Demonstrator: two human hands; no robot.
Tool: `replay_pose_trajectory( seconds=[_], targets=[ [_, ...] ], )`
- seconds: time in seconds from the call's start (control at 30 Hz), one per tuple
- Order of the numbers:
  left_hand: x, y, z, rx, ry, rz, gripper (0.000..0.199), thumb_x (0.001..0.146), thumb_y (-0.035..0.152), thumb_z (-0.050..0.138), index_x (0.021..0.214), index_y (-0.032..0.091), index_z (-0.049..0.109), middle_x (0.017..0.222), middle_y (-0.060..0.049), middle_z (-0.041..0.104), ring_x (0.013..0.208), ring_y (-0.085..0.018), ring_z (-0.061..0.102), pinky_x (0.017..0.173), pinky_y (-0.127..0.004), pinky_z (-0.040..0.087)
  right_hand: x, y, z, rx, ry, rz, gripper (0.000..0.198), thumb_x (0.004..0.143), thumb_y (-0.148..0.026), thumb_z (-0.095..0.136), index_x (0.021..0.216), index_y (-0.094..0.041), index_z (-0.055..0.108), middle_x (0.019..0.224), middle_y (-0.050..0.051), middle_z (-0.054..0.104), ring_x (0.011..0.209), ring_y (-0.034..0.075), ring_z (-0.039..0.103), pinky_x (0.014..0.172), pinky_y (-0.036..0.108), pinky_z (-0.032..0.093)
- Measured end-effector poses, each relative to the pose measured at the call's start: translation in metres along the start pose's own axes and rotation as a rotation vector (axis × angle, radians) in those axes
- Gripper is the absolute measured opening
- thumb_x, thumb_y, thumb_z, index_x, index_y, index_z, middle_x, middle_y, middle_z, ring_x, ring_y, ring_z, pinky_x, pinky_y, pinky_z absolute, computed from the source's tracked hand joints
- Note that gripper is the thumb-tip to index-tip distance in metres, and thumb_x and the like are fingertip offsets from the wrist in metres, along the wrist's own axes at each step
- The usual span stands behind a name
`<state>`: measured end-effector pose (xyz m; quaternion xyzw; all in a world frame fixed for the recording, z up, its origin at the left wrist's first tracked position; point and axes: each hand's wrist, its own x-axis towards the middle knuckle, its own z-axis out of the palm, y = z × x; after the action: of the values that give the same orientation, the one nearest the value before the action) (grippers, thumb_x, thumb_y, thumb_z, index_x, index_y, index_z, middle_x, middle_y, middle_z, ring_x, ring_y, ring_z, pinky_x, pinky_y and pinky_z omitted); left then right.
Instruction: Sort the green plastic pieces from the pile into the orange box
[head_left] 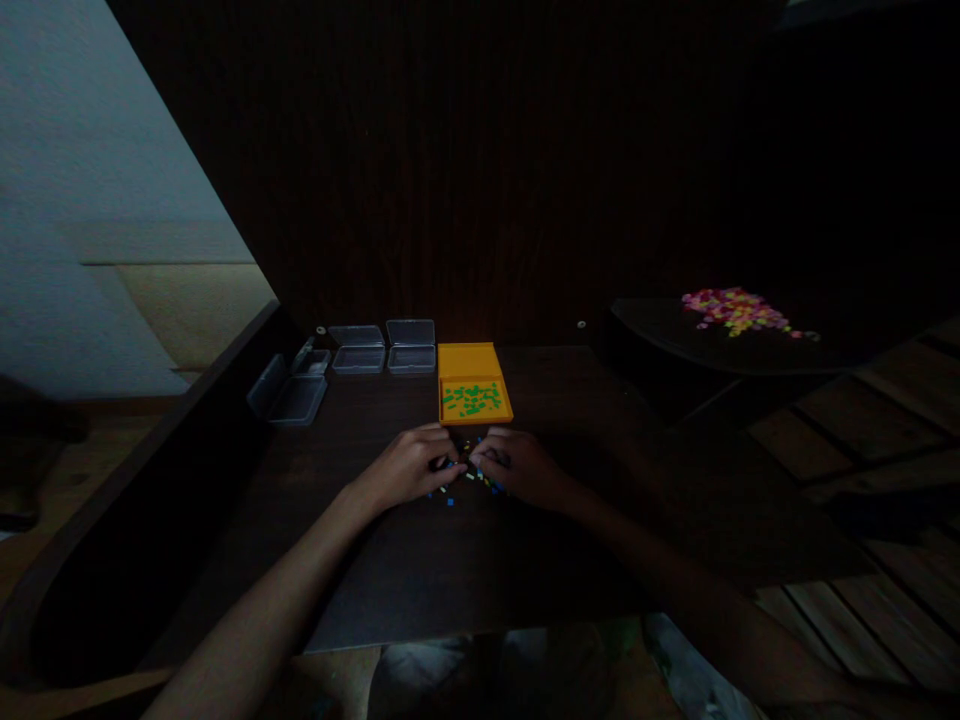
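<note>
Small pieces [480,478] in blue, white, yellow and other colours lie loosely heaped on the dark desk [420,590], between the person's hands. A blue piece [451,501] sits a little apart at the heap's 7 o'clock edge. The left hand [416,462] rests at 9 o'clock of the heap and the right hand [526,466] at 3 o'clock, near each other but apart. Both have bent fingers, tips down among the pieces; whether either pinches a piece I cannot tell, as it is too dark and small.

At 12 o'clock, just beyond the hands, the yellow box [468,360] stands open, its lid raised on the far side. Green pieces [472,398] are scattered over its bottom.

From 11 round to 10 o'clock stand 4 clear boxes [411,358], lids up. The nearest is just beside the yellow box; the 2 farthest sit close together towards the raised side panel [172,500] at 9 o'clock.

At 2 o'clock, well away from the hands, a heap of pink, red and yellow bits [742,310] covers part of a dark shelf [645,325]. A tall dark panel [450,170] rises behind the desk at 12 o'clock, with 2 pale round studs [581,324] near its foot. A pale wall [97,150] shows at 10 o'clock, and wooden floor [877,410] at 3 o'clock.
</note>
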<state>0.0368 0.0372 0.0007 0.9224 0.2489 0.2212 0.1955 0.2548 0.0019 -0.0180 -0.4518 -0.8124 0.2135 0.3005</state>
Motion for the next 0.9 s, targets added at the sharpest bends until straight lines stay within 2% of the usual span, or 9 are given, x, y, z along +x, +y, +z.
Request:
replay_pose_trajectory(
  seconds=[0.13,0.27,0.33,0.4,0.47,0.6,0.7,0.9],
  targets=[
    [-0.002,-0.008,-0.008,0.061,0.010,-0.118,0.019,0.087,0.026,0.057,0.073,0.016,0.064,0.068,-0.002,0.058,0.067,-0.014,0.054,0.064,-0.024,0.042,-0.001,0.006,-0.005,-0.087,0.042,-0.030,0.014,0.088,-0.023,0.058,0.084,-0.015,0.069,0.077,0.003,0.061,0.071,0.013,0.057,0.066,0.025,0.042],
    [-0.004,-0.016,-0.018,0.130,-0.002,-0.234,0.006,0.079,0.021,0.059,0.077,0.017,0.064,0.071,-0.002,0.059,0.065,-0.014,0.055,0.061,-0.024,0.041,-0.002,0.011,-0.003,-0.162,0.043,-0.027,0.011,0.086,-0.020,0.059,0.088,-0.016,0.069,0.081,0.004,0.062,0.074,0.014,0.058,0.068,0.025,0.043],
    [-0.006,-0.020,-0.025,0.171,-0.007,-0.301,0.007,0.073,0.018,0.058,0.079,0.017,0.063,0.074,-0.002,0.061,0.064,-0.015,0.056,0.061,-0.025,0.043,-0.003,0.013,0.000,-0.171,0.049,-0.035,0.011,0.086,-0.019,0.059,0.090,-0.017,0.069,0.083,0.004,0.062,0.075,0.014,0.058,0.069,0.026,0.044],
    [-0.008,-0.026,-0.033,0.232,0.008,-0.383,0.013,0.071,0.018,0.057,0.083,0.017,0.062,0.078,-0.004,0.063,0.068,-0.018,0.059,0.064,-0.028,0.046,-0.003,0.013,0.001,-0.164,0.054,-0.053,0.011,0.085,-0.019,0.059,0.090,-0.017,0.069,0.084,0.005,0.062,0.075,0.015,0.058,0.069,0.026,0.045],
    [-0.012,-0.034,-0.041,0.277,0.042,-0.447,0.022,0.071,0.018,0.055,0.091,0.016,0.063,0.091,-0.008,0.065,0.082,-0.022,0.063,0.075,-0.032,0.050,-0.004,0.013,0.002,-0.156,0.059,-0.070,0.011,0.085,-0.018,0.059,0.089,-0.017,0.069,0.084,0.005,0.062,0.075,0.015,0.059,0.069,0.027,0.046],
    [-0.020,-0.050,-0.050,0.294,-0.002,-0.490,0.037,0.073,0.018,0.053,0.109,0.014,0.062,0.109,-0.012,0.063,0.101,-0.026,0.062,0.093,-0.037,0.048,-0.004,0.012,0.002,-0.159,0.055,-0.087,0.012,0.084,-0.017,0.059,0.088,-0.018,0.069,0.083,0.005,0.062,0.076,0.015,0.059,0.071,0.028,0.047],
    [-0.022,-0.057,-0.049,0.331,-0.019,-0.503,0.044,0.075,0.020,0.053,0.118,0.013,0.060,0.116,-0.013,0.061,0.109,-0.028,0.058,0.100,-0.039,0.046,-0.004,0.011,0.001,-0.176,0.044,-0.081,0.012,0.084,-0.017,0.058,0.088,-0.018,0.069,0.083,0.004,0.062,0.075,0.015,0.059,0.070,0.027,0.047],
    [-0.020,-0.062,-0.035,0.336,-0.005,-0.386,0.036,0.089,0.030,0.045,0.117,0.017,0.063,0.121,-0.012,0.061,0.112,-0.026,0.055,0.102,-0.044,0.042,-0.004,0.013,0.002,-0.179,0.052,-0.077,0.011,0.084,-0.017,0.059,0.088,-0.017,0.069,0.083,0.004,0.062,0.076,0.015,0.059,0.070,0.027,0.047]
  ],
)
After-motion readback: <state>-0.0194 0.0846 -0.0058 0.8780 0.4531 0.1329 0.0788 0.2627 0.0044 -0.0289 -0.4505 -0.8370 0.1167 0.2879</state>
